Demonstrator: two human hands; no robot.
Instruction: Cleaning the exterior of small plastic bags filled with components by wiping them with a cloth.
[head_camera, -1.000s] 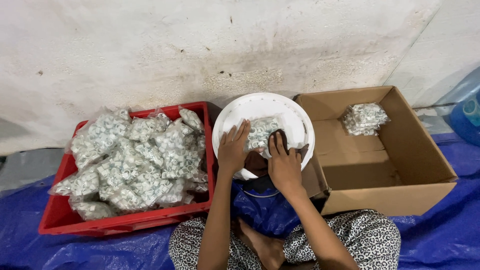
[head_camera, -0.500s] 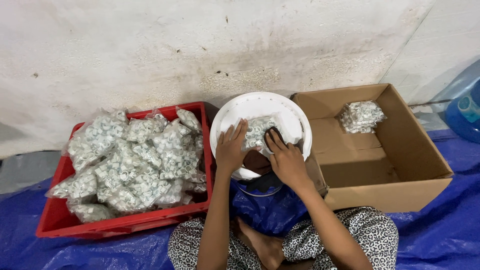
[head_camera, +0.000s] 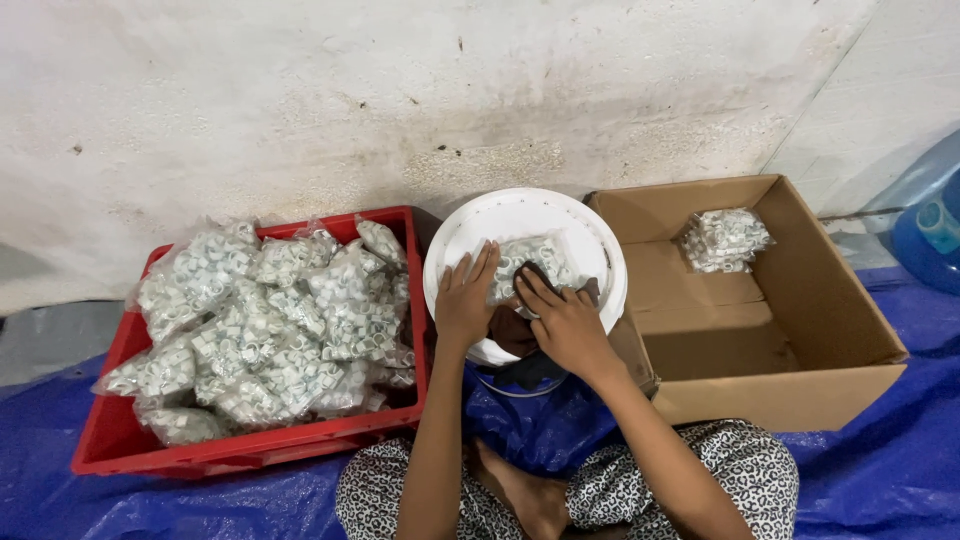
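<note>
A person sits on a blue tarp (head_camera: 880, 480) on the floor, facing a stained white wall (head_camera: 400, 90). Both hands rest on a clear plastic bag (head_camera: 530, 258) of small white parts, which lies inside a round white bowl (head_camera: 600, 240) just in front of the knees. The left hand (head_camera: 465, 298) lies flat on the bag's left side, its fingers (head_camera: 483, 265) spread and extended, pressing rather than gripping. The right hand (head_camera: 562, 318) sits at the bag's lower right edge, its fingers (head_camera: 530, 287) bent down onto the plastic; whether they pinch the bag or only press on it cannot be told. A dark cloth (head_camera: 515, 330) shows between the two hands at the bowl's near rim.

Left of the bowl stands a red crate (head_camera: 250, 450) heaped with many similar filled bags. Right of the bowl, touching it, is an open cardboard box (head_camera: 790, 390) with one filled bag (head_camera: 725, 238) in its far corner. A blue water jug (head_camera: 925, 225) stands at the right edge, by the wall.
</note>
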